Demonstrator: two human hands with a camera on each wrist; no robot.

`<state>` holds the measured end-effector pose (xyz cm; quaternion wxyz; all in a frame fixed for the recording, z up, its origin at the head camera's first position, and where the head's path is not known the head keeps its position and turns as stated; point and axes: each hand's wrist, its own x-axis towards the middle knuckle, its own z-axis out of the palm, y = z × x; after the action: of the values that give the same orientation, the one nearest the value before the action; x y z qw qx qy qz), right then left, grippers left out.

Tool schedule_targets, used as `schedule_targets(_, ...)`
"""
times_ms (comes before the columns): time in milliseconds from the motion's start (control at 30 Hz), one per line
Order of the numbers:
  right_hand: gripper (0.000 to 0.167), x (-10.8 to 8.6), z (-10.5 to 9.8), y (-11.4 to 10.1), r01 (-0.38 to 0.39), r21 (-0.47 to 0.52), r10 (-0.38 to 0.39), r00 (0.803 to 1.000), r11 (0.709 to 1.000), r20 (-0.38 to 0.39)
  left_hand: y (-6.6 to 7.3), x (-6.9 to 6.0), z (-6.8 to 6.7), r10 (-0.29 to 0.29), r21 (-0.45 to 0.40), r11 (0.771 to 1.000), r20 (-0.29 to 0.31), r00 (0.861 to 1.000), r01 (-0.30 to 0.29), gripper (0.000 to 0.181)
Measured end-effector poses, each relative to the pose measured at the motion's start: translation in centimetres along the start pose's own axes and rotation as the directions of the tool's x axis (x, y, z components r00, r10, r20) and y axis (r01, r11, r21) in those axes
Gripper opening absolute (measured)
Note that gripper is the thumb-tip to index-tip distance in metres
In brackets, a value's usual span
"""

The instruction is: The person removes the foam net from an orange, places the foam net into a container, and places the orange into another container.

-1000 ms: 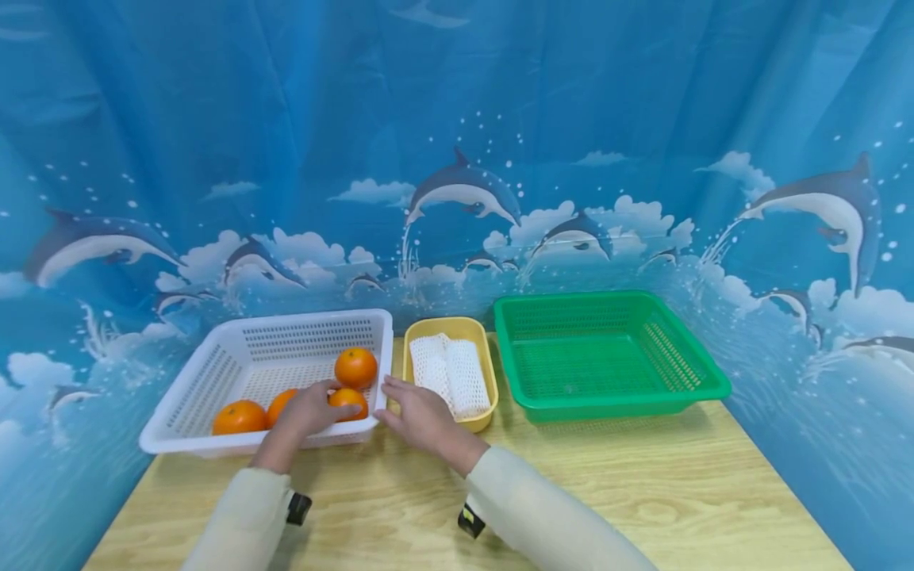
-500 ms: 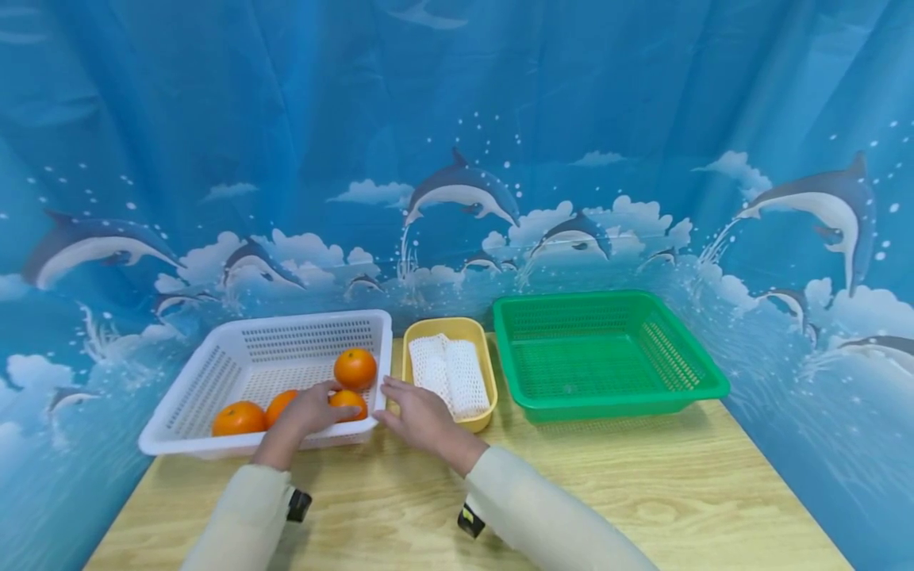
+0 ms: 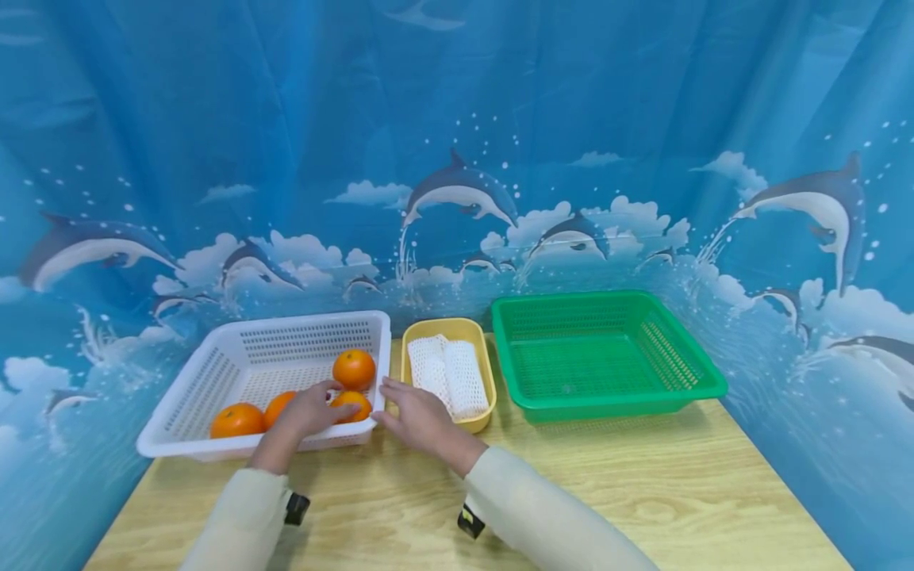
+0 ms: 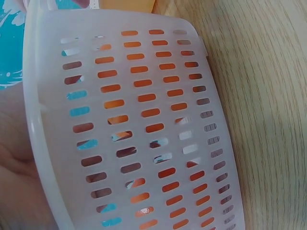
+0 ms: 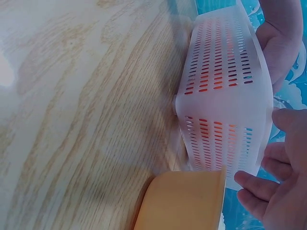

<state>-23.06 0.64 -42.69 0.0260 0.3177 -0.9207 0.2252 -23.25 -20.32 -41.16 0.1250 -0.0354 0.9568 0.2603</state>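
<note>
In the head view my left hand reaches over the near wall of the white basket. Its fingers and thumb lie around an orange in the near right corner. Behind that one sits another orange. Two more lie left of the hand: one orange in plain sight, one orange partly hidden. My right hand rests its fingertips at the basket's right rim, fingers loosely extended, as the right wrist view also shows. In the left wrist view the basket wall covers most of what the left hand does.
A yellow tray with white foam fruit nets stands just right of the white basket, under the right hand's far side. Farther right is a green basket. The wooden table ends at a blue dolphin curtain.
The orange under the left hand has shifted very slightly to the right and toward me. Both hands otherwise keep their places; the head view drifts a little.
</note>
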Motion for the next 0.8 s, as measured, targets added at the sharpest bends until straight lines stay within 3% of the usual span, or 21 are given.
schedule_targets(233, 0.051, -0.1, 0.1, 0.0, 0.014, -0.014, -0.014, 1.0, 1.0, -0.011, 0.3, -0.5, 0.0, -0.028, -0.028, 0.999, -0.05, 0.998, 0.026, 0.069)
schedule_targets(367, 0.051, -0.2, 0.1, -0.1, 0.008, -0.008, -0.008, 1.0, 1.0, -0.007, 0.6, -0.9, 0.4, -0.03, -0.037, 0.999, -0.152, 0.988, 0.024, 0.06)
schedule_targets(500, 0.051, -0.3, 0.2, 0.1, 0.011, -0.001, -0.011, 1.0, 1.0, -0.019, 1.0, -1.3, 0.7, -0.014, -0.04, 0.999, -0.292, 0.956, 0.002, 0.055)
schedule_targets(633, 0.051, -0.5, 0.4, 0.2, 0.024, -0.006, -0.024, 0.999, 1.0, -0.04, 1.2, -1.7, 0.8, 0.025, -0.031, 0.999, -0.381, 0.924, -0.04, 0.059)
schedule_targets(800, 0.05, -0.8, 0.4, 0.6, 0.041, -0.081, -0.047, 0.996, 0.996, -0.077, 1.5, -1.8, 1.4, 0.154, 0.089, 0.988, -0.457, 0.876, -0.127, 0.054)
